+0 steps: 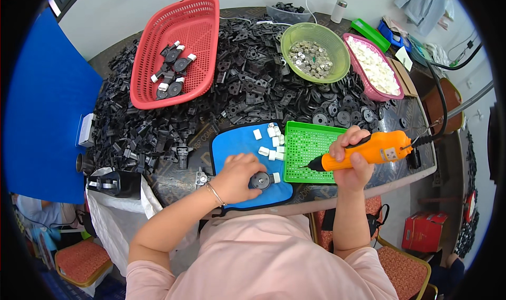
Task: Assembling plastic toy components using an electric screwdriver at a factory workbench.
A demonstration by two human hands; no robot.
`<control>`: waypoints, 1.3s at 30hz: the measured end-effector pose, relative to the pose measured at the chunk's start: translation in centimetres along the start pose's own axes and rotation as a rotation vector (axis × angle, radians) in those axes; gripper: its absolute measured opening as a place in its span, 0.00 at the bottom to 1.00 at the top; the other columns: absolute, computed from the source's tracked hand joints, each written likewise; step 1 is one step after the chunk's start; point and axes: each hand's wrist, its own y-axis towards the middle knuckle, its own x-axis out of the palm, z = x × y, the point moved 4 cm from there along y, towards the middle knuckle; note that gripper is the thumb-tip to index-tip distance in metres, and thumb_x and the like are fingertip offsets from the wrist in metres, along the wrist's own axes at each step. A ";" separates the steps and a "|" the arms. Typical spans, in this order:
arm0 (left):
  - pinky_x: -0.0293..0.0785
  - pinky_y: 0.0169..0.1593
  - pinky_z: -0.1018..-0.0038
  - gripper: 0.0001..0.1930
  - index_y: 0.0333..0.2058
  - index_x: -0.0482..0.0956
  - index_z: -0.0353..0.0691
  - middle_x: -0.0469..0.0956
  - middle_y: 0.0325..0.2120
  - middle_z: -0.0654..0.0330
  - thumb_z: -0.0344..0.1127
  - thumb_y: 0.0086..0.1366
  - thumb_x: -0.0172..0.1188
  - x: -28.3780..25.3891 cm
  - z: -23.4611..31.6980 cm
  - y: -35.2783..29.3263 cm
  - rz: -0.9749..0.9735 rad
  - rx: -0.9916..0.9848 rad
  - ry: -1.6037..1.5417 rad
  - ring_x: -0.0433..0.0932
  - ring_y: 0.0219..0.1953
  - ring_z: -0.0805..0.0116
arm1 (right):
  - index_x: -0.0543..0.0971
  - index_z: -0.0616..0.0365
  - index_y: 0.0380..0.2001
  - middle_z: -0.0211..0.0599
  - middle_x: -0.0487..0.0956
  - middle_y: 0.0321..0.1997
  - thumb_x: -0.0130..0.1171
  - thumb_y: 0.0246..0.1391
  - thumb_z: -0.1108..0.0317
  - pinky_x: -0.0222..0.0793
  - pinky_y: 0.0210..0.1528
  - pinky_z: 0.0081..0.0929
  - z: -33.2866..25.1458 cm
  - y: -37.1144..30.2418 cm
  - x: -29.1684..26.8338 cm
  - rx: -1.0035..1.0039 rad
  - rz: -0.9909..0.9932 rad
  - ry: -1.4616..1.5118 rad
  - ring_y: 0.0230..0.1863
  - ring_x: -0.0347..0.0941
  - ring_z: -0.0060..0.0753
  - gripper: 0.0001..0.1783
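Observation:
My left hand (240, 176) is closed on a black round wheel part (260, 181) with a white block at its right end, held against the blue mat (224, 147). My right hand (354, 174) grips an orange electric screwdriver (375, 148). Its black nose and thin bit point left over the green perforated tray (313, 174), apart from the wheel part. Several small white plastic pieces (263, 151) lie on the mat beside the tray. Just left of my left hand, a metal-and-black bracket piece (202, 177) rests by the mat's edge.
Loose black parts (245, 84) cover much of the table. Beyond them stand a red basket (208, 63) with wheel assemblies, a green-yellow basket (340, 63) of metal pieces and a pink basket (373, 93) of white pieces. The screwdriver's black cable (445, 118) runs off to the right.

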 end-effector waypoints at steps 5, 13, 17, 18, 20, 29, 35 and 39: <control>0.58 0.52 0.65 0.25 0.42 0.76 0.45 0.70 0.39 0.59 0.35 0.41 0.69 0.2 -0.4 0.0 -0.025 -0.060 -0.026 0.67 0.46 0.58 | 0.68 0.57 0.34 0.34 0.66 0.33 0.62 0.45 0.64 0.63 0.30 0.23 0.0 0.0 0.1 0.006 -0.016 -0.004 0.25 0.66 0.24 0.17; 0.59 0.52 0.66 0.25 0.44 0.76 0.44 0.69 0.39 0.59 0.34 0.42 0.70 0.8 -0.6 -0.2 0.002 -0.041 -0.036 0.67 0.46 0.57 | 0.68 0.58 0.34 0.34 0.66 0.33 0.62 0.44 0.65 0.63 0.29 0.22 -0.1 -0.2 -0.1 0.006 0.010 0.008 0.24 0.66 0.24 0.16; 0.60 0.53 0.65 0.25 0.43 0.76 0.44 0.70 0.41 0.59 0.34 0.42 0.70 0.6 -0.4 -0.3 0.022 -0.036 -0.020 0.67 0.47 0.56 | 0.68 0.58 0.33 0.34 0.66 0.33 0.63 0.43 0.65 0.63 0.29 0.22 -0.2 -0.2 0.0 -0.015 0.009 0.004 0.24 0.66 0.24 0.17; 0.61 0.53 0.66 0.26 0.43 0.76 0.43 0.70 0.42 0.58 0.33 0.42 0.70 1.0 -0.6 -0.2 0.014 -0.033 -0.061 0.67 0.47 0.56 | 0.68 0.58 0.33 0.33 0.66 0.32 0.63 0.43 0.65 0.63 0.29 0.22 -0.2 -0.2 -0.1 -0.009 0.024 0.013 0.23 0.66 0.24 0.17; 0.62 0.53 0.66 0.26 0.43 0.76 0.42 0.71 0.43 0.58 0.33 0.42 0.71 1.2 -1.1 -0.1 0.012 -0.019 -0.096 0.67 0.47 0.55 | 0.68 0.58 0.33 0.33 0.66 0.32 0.63 0.43 0.65 0.63 0.28 0.23 -0.3 -0.1 0.0 -0.015 0.034 0.017 0.23 0.66 0.24 0.17; 0.67 0.51 0.68 0.25 0.43 0.76 0.39 0.74 0.39 0.55 0.34 0.43 0.71 1.5 -1.4 0.0 -0.008 -0.007 -0.103 0.71 0.45 0.55 | 0.69 0.60 0.33 0.37 0.69 0.33 0.63 0.42 0.72 0.66 0.30 0.25 -0.4 -0.4 -0.8 -0.062 0.113 -0.084 0.24 0.68 0.28 0.15; 0.68 0.49 0.67 0.26 0.44 0.76 0.40 0.74 0.40 0.52 0.36 0.43 0.70 1.7 -1.3 0.4 -0.065 -0.040 -0.096 0.72 0.44 0.52 | 0.70 0.60 0.32 0.37 0.70 0.32 0.62 0.39 0.76 0.66 0.29 0.26 0.1 -0.7 -1.6 -0.027 0.198 -0.089 0.25 0.69 0.28 0.14; 0.69 0.49 0.67 0.25 0.44 0.76 0.39 0.74 0.39 0.52 0.37 0.44 0.70 2.0 -1.6 0.2 -0.047 -0.019 -0.074 0.72 0.44 0.53 | 0.70 0.60 0.32 0.36 0.70 0.32 0.61 0.39 0.76 0.67 0.29 0.26 -0.1 -0.8 -1.4 -0.034 0.192 -0.058 0.25 0.69 0.28 0.14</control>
